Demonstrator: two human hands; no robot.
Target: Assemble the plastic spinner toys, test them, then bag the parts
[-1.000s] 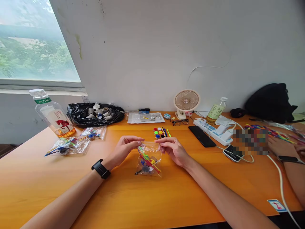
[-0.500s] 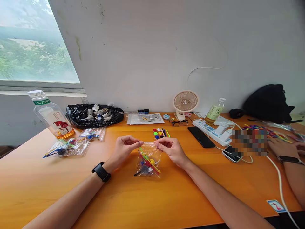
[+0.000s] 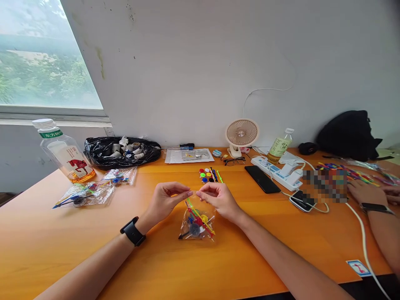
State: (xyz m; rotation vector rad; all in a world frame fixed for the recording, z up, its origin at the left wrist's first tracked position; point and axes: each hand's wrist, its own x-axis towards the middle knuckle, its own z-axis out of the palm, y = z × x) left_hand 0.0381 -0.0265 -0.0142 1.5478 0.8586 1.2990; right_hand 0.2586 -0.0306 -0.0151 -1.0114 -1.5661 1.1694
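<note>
A clear zip bag of small coloured plastic parts hangs upright in front of me, its lower end at the wooden table. My left hand pinches the bag's top edge between thumb and forefinger. Close beside it, my right hand pinches the same edge, the fingertips only slightly apart. Through the film I see red, yellow and green sticks, a yellow disc, a grey disc and a black-tipped piece. Beyond my hands lie several coloured discs and a few thin sticks.
Two filled bags and a tilted-looking bottle stand at left, near a black plastic bag. Behind are a fan and glasses. A phone, power strip and another person's hand are at right.
My hands have come closer together along the bag's top edge, the right one moving left. The bag hangs slightly lower in view.
</note>
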